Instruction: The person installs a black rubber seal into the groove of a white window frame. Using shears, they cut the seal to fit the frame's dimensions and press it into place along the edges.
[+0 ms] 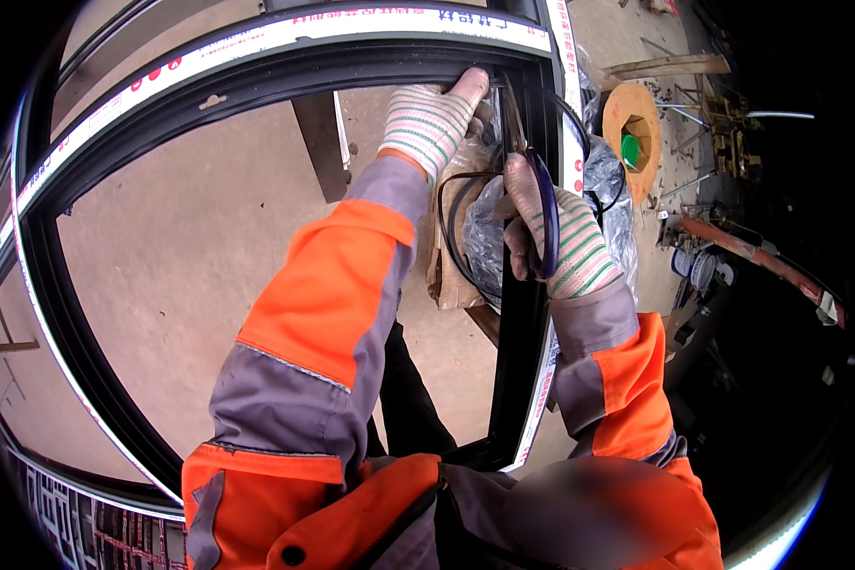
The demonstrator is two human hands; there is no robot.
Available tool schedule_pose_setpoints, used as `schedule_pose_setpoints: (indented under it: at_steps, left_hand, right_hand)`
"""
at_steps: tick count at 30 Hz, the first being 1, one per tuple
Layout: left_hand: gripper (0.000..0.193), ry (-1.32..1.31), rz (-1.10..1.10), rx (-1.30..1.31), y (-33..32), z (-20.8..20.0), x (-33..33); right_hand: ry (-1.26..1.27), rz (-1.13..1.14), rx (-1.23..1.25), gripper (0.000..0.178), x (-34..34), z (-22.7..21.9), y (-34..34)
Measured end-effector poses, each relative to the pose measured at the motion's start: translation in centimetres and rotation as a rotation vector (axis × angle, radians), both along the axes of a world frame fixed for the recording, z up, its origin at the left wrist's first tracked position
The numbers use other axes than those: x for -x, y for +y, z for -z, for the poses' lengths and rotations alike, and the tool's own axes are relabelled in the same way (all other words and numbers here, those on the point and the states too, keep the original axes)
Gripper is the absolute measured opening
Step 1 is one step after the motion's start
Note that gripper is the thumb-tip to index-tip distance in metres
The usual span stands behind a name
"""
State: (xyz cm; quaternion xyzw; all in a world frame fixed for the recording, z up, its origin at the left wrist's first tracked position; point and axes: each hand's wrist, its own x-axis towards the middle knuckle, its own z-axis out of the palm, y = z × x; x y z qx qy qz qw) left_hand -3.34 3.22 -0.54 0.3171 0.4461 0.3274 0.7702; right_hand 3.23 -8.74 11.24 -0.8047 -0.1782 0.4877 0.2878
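A black window frame [285,78] with printed white protective film lies in front of me. My left hand [432,123], in a striped knit glove, is closed on its far bar close to the far right corner, thumb on the inner edge. The other fingers are partly hidden. In my gloved right hand [572,237] are scissors [549,214] with dark blue handles. Their blades point away from me into that corner, beside the right bar; whether they touch anything there I cannot tell. A thin black rubber strip [572,116] curves out past the right bar next to the corner.
Clear plastic wrapping [484,233] and brown cardboard [444,275] lie below the frame by its right bar. Farther right stand an orange-brown spool [620,109] with something green inside and a rusty bar [750,252]. More frame sections extend to the left.
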Motion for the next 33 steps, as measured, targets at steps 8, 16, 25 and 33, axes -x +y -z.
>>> schedule_pose_setpoints:
  at_steps: [8,16,25,33]
  left_hand:
    - [0.027,0.008,0.01,-0.027,0.1,0.2,0.1]
    - [0.033,0.034,0.036,-0.06,0.3,0.5,-0.2]
    - [0.034,0.059,0.016,-0.082,0.1,0.2,0.0]
    - [0.035,0.05,-0.002,-0.071,0.1,0.3,-0.2]
  right_hand:
    - [0.087,0.123,0.033,0.052,1.0,-2.8,1.6]
    - [0.097,0.09,-0.059,0.05,0.3,-1.6,0.5]
    - [0.063,0.021,0.062,0.058,-0.8,-0.9,0.2]
    - [0.033,-0.017,0.037,0.064,-0.7,-0.9,0.2]
